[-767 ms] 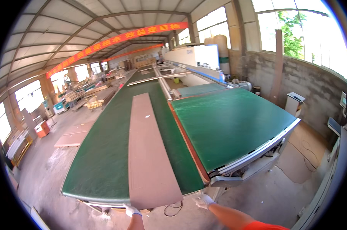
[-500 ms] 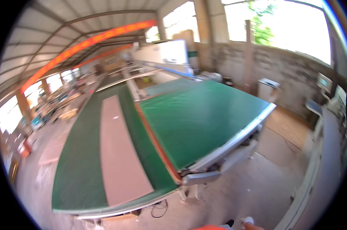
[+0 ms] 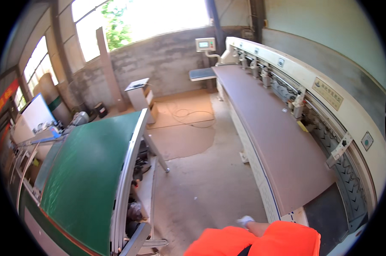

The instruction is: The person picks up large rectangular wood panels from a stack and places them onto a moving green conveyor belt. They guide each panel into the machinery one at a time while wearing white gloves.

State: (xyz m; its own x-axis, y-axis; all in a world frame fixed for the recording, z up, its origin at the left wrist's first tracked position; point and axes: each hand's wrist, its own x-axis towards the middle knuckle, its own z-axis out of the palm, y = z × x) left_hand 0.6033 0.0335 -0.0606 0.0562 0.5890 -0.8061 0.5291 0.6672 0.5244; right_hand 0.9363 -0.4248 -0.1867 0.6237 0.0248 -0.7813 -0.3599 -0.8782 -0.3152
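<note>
Neither my left hand nor my right hand shows in the head view. Orange clothing [image 3: 261, 241] of mine fills the lower edge. Past it a bit of bare skin ends in a white shape [image 3: 245, 220], which looks like a foot. To my right a long brown sheet [image 3: 265, 123] lies along the bed of a cream-coloured machine [image 3: 329, 91]. The machine carries a row of clamp-like heads [image 3: 298, 103] over the sheet's far side. On my left stands a table with a green top [image 3: 90, 158] and a metal edge.
A control panel with a screen [image 3: 205, 44] stands at the machine's far end, above a small shelf [image 3: 202, 74]. A white cabinet [image 3: 139, 96] is near the back wall. A loose cable [image 3: 188, 113] lies on the floor. A slanted leg [image 3: 158, 153] juts from the green table.
My view has swung to the right. The green table has shifted to the left of the picture, and the long machine with the brown sheet now fills the right side.
</note>
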